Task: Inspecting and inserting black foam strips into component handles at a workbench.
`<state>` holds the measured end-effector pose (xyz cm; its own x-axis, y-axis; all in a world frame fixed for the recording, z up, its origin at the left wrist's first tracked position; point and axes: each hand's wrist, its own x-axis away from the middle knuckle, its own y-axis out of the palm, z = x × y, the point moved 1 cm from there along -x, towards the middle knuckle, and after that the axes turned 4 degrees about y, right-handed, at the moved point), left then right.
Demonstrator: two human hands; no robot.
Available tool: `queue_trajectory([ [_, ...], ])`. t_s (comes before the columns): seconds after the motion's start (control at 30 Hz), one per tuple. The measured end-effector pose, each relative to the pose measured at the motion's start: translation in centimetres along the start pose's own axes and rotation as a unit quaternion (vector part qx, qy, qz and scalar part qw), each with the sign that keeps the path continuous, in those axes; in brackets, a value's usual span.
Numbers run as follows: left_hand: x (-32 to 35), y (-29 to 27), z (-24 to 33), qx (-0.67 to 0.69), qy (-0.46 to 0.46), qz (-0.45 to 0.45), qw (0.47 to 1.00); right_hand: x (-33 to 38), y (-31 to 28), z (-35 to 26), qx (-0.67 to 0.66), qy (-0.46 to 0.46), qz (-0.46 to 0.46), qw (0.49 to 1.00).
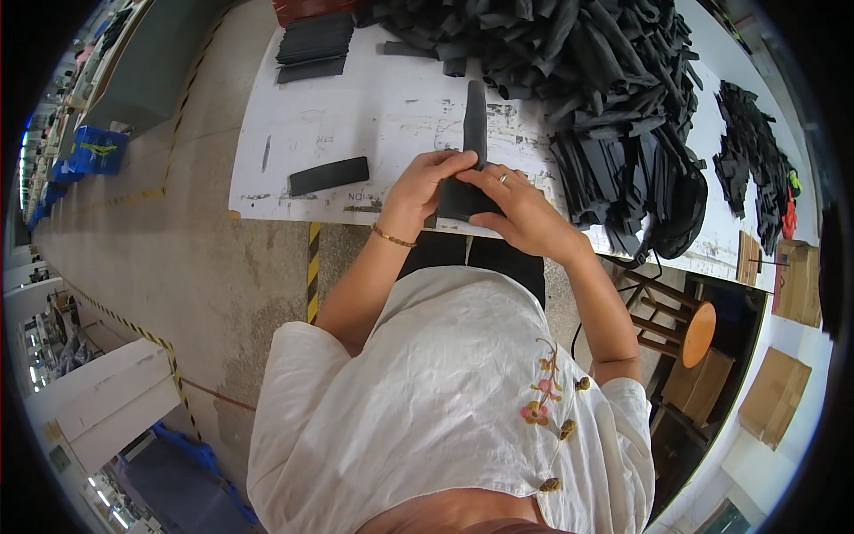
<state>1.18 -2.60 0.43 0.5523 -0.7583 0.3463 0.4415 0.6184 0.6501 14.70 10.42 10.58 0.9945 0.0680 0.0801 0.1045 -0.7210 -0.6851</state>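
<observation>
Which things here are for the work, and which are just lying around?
Probably for the work:
black piece in the fingers
flat black strip
stack of black strips
big black heap

Probably just lying around:
round-seated stool
cardboard box
blue crate

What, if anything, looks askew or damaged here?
The white tabletop has dark scuffs, looking worn. One flat black strip lies askew, left of the left hand, apart from the neat black stack.

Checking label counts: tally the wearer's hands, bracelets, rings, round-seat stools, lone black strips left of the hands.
Left hand plus right hand: 2
Beaded bracelet: 1
Ring: 1
Round-seat stool: 1
Lone black strip: 1
Total: 6
</observation>
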Motion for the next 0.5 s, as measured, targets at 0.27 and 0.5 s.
queue_trajectory([
  [0.27, -0.5, 0.0, 2.4, -0.020, 0.072, 0.014, 0.997, 1.8, -0.3, 1.8, -0.121, 0.107, 0.115, 0.980],
  [0.5, -0.5, 1.3, 1.9, 0.078, 0.119, -0.011, 0.990, 1.5, 1.0, 3.1, -0.145, 0.087, 0.225, 0.960],
])
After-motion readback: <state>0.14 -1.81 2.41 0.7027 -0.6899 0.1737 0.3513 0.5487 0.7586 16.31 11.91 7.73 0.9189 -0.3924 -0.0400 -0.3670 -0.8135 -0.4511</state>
